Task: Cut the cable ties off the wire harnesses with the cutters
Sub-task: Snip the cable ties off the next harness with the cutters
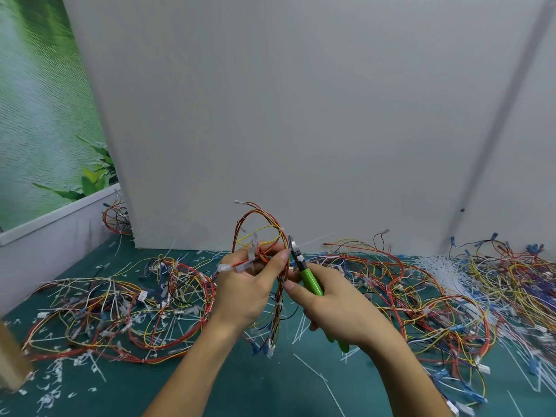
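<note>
Lower centre, I see the left hand [249,287] with fingers [272,247] curled round a wire harness [259,227] held up above the desk [264,383]; the right hand [340,308] grips the green cutters [311,281], their tip against the loop just right of the left thumb

Single head-worn wide-angle view, forward and down, close over the green tabletop [264,383]

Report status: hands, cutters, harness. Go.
Left hand grips a raised wire harness. Right hand holds the green cutters, tips at the bundle by the left thumb. Nothing blocking; loose harness piles both sides on the mat.
</note>
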Available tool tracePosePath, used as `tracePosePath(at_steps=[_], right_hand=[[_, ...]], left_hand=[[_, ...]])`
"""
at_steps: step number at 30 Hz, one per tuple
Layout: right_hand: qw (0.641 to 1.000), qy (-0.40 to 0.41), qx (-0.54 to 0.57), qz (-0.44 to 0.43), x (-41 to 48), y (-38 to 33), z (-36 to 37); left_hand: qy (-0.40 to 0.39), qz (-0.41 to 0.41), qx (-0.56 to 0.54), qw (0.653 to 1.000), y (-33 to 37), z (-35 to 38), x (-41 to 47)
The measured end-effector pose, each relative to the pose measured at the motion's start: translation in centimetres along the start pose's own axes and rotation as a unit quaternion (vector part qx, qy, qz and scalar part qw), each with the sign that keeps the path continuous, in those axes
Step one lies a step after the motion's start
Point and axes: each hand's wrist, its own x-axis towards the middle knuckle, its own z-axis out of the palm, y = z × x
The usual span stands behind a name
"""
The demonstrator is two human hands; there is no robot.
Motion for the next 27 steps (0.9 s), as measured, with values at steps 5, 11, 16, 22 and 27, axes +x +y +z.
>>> tracePosePath(at_steps=[5, 11, 16, 22, 27], right_hand=[[1.0, 0.019, -0.016, 0.007, 0.33, 0.37, -0.06], [1.0, 0.014, 0.0, 0.028, 0.52, 0.83, 0.38], [1.0, 0.001, 0.007, 0.028, 0.42, 0.57, 0.16], [1.0, 0.002, 0.015, 0.005, 0.11, 0.03, 0.25], [1.0, 0.002, 0.013, 0.012, 0.17, 0.26, 0.31]], left_hand=[[-0.007, 0.002, -0.01, 1.0, 0.16, 0.19, -0.04], [-0.01, -0.001, -0.002, 1.0, 0.34, 0.2, -0.21], [-0.011, -0.003, -0.005, 1.0, 0.44, 0.38, -0.2], [-0.008, -0.007, 0.004, 1.0, 0.36, -0.04, -0.06], [-0.016, -0.01, -0.002, 1.0, 0.17, -0.09, 0.0]])
